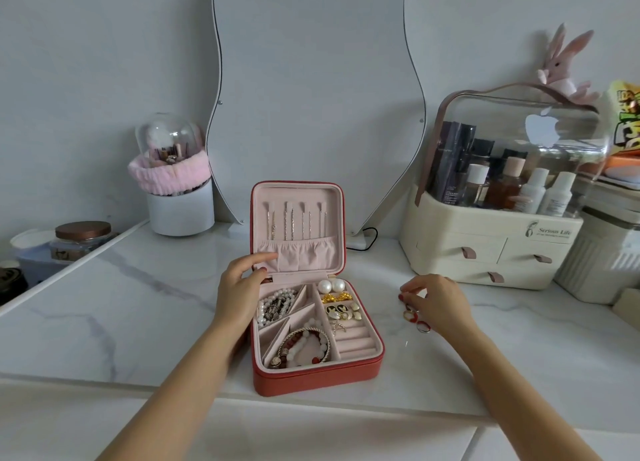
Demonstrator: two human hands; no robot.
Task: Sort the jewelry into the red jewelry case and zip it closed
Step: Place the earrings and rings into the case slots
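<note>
A red jewelry case (317, 374) lies open near the front edge of a white marble-look tabletop (138, 315), its lid (298, 230) standing upright on the far side with thin chains hanging above a gathered pocket. Inside the pink tray, a pearl strand (277, 305) fills the far-left compartment, beaded bracelets (304, 346) the near-left one, and pearl studs (331, 285), gold pieces and black-and-white earrings sit at the far right; the ring rolls (356, 339) at near right hold nothing that can be made out. The left hand (239, 284) rests on the case's far-left corner, fingers curved against the lid's lower edge, hiding that corner. The right hand (436, 303), right of the case, pinches at a cluster of red and gold rings (415, 318) on the tabletop; its fingers partly cover them, so their count is unclear. A wavy mirror (311, 97) stands behind, a cosmetics organizer (495, 239) at far right.
</note>
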